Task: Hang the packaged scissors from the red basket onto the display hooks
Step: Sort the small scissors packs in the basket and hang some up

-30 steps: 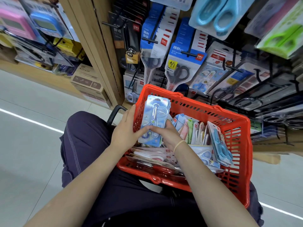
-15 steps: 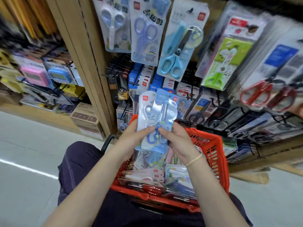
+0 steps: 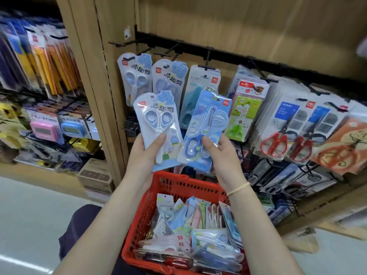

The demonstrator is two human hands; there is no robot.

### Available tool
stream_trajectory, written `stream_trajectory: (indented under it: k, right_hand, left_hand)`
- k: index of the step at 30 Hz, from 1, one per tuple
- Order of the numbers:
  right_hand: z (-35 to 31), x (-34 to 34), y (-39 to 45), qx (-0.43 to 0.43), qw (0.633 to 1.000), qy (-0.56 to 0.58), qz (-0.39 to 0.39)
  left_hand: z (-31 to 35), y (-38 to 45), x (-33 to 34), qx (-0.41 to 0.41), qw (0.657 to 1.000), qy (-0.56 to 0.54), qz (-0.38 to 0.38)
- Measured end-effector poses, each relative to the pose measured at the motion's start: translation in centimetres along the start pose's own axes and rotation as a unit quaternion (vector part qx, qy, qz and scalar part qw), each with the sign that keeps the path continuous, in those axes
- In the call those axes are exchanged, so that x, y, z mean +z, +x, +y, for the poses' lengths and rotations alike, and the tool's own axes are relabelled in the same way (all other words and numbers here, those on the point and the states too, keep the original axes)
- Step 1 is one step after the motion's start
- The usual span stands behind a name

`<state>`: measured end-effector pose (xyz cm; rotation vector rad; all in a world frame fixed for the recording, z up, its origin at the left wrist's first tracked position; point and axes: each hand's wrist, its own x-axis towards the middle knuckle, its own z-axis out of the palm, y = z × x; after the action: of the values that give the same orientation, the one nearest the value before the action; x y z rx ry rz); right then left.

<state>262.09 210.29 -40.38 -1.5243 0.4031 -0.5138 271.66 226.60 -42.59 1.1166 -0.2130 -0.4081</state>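
Nearest, a red plastic lattice basket [image 3: 174,187] is seen resting on the lap, packed with carded scissors packs [image 3: 198,231] lying and standing loosely; much stock is left to hang.

Above the basket's far rim, two packs are held up side by side, apart from the display. In the left hand [image 3: 146,153] a pale blue blister card with white-handled scissors [image 3: 157,130] is pinched, thumb on the front and other digits behind, the grip closed on its lower half. The long axis runs near upright; handles and hang hole are up, blades down. In the right hand [image 3: 219,155] a sky-blue card with dark blue-handled scissors [image 3: 206,130] is gripped likewise. It is tilted, top leaning right; handles low, blade tips up toward the hang hole.

Step judged: packs lifted out and being matched to the display, not yet hung.

Beyond, black wire display hooks [image 3: 168,52] project from a rail on the wooden back panel [image 3: 238,22]. A matching white-handled pack [image 3: 132,80] hangs at the rail's left end. Next move judged: the left pack's hole to be aligned with that hook's tip and slid on.
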Motion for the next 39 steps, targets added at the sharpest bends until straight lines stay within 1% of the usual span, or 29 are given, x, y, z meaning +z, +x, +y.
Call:
stream_trajectory:
  k: [2, 6, 10, 16, 19, 25, 30, 39]
  right_hand:
    - [-0.9, -0.2, 0.6, -0.021, 0.999, -0.039, 0.010]
    - [-2.2, 0.3, 2.1, -0.049, 0.993, -0.104, 0.021]
    - [-3.1, 1.3, 3.8, -0.059, 0.989, -0.131, 0.029]
    - [-2.8, 1.7, 5.5, -0.053, 0.986, -0.141, 0.078]
    - [-2.7, 1.9, 5.8, -0.045, 0.983, -0.154, 0.089]
    - [-1.2, 1.5, 5.8, 0.006, 0.984, -0.140, 0.107]
    - [-0.3, 0.7, 5.3, 0.022, 0.987, -0.122, 0.105]
    - [0.2, 1.1, 6.1, 0.005, 0.986, -0.148, 0.080]
  left_hand:
    - [0.4, 0.1, -0.6, 0.017, 1.000, 0.012, 0.021]
    - [0.9, 0.1, -1.4, 0.034, 0.998, 0.032, 0.036]
    - [1.2, 0.1, -1.8, 0.036, 0.998, 0.037, 0.040]
    - [1.3, 0.3, -1.6, 0.022, 0.998, 0.034, 0.042]
    - [1.3, 0.5, -1.2, 0.005, 0.998, 0.028, 0.049]
    - [1.3, 0.7, -0.6, -0.018, 0.999, 0.010, 0.045]
    - [0.9, 0.8, -0.5, -0.016, 0.999, 0.018, 0.048]
    - [0.6, 0.9, -0.1, -0.002, 0.999, 0.025, 0.047]
